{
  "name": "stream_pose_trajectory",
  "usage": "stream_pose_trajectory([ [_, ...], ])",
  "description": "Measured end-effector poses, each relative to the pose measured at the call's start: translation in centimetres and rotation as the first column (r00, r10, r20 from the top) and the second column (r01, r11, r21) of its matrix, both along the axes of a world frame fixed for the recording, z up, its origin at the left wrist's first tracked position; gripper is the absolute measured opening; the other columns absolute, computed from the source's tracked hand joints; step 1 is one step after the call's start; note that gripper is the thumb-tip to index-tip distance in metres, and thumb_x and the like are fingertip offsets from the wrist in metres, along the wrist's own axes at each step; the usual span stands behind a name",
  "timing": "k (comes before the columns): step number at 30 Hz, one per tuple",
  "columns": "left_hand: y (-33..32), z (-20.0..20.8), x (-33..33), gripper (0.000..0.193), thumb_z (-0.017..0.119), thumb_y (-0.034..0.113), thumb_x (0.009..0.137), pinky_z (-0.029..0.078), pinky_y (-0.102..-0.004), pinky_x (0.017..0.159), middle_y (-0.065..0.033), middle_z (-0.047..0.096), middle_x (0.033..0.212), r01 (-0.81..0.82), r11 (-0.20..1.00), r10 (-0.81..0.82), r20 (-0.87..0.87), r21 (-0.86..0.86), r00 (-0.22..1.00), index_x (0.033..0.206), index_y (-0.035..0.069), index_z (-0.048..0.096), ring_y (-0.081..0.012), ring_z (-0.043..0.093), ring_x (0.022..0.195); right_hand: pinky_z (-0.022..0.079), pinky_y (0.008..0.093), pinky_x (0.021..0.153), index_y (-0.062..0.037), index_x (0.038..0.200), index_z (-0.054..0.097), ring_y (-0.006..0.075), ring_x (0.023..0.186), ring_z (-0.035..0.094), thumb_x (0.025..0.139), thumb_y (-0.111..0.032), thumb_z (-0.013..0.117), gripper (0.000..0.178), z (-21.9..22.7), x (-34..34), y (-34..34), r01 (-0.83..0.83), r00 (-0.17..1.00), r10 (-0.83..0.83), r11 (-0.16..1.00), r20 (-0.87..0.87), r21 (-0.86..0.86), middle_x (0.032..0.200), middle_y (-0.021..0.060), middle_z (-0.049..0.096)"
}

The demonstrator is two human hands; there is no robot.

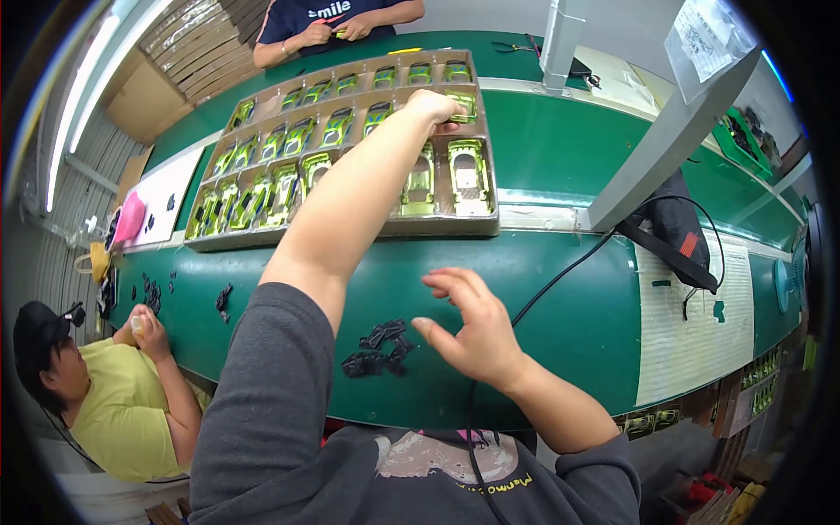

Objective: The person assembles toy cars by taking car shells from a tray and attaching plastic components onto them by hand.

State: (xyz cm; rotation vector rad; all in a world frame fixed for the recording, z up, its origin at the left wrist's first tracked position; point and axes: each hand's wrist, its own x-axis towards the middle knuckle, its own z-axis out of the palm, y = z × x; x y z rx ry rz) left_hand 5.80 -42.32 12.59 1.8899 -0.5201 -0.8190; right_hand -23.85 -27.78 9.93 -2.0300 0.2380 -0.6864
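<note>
My left hand reaches across the table into a divided cardboard box. Its fingers are closed at the edge of a bright green toy car shell in the right end of the middle row. Below that shell lies another green toy car shell, its hollow side showing. My right hand hovers over the green table with its fingers apart and nothing in them. Just left of it rests a small pile of black plastic parts.
A grey metal post slants up on the right, with a black bag beside it. A black cable crosses the table. One co-worker sits at the left, another across the table. More black parts lie farther left.
</note>
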Motion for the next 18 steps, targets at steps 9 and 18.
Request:
stream_pose_trajectory([
  [9, -1.1, 0.2, 2.5, 0.057, 0.071, 0.053, 0.080, 0.053, -0.0389, 0.092, -0.0168, 0.069, 0.115, -0.240, 0.868, -0.254, 0.805, 0.434, 0.537, 0.109, 0.004, 0.072, -0.0309, 0.067, 0.107, 0.056, 0.0347, 0.079, -0.0018, 0.113, 0.063, 0.0258, 0.090, 0.067, 0.077, -0.014, 0.077, 0.040, -0.5, 0.0, -0.3, -0.007, 0.999, 0.005, 0.998, -0.043, -0.063, 0.117, 0.0145, 0.061],
  [18, 0.5, -1.9, 4.6, 0.072, 0.075, 0.059, 0.073, 0.050, -0.0382, 0.096, -0.0195, 0.066, 0.122, -0.247, 0.828, -0.259, 0.734, 0.503, 0.627, 0.113, -0.001, 0.070, -0.0314, 0.064, 0.113, 0.055, 0.0349, 0.077, -0.0025, 0.111, 0.063, 0.0253, 0.089, 0.067, 0.078, -0.014, 0.077, 0.038, -0.6, 0.1, -0.5, -0.008, 1.000, 0.007, 0.998, -0.027, -0.059, 0.115, 0.0142, 0.061],
])
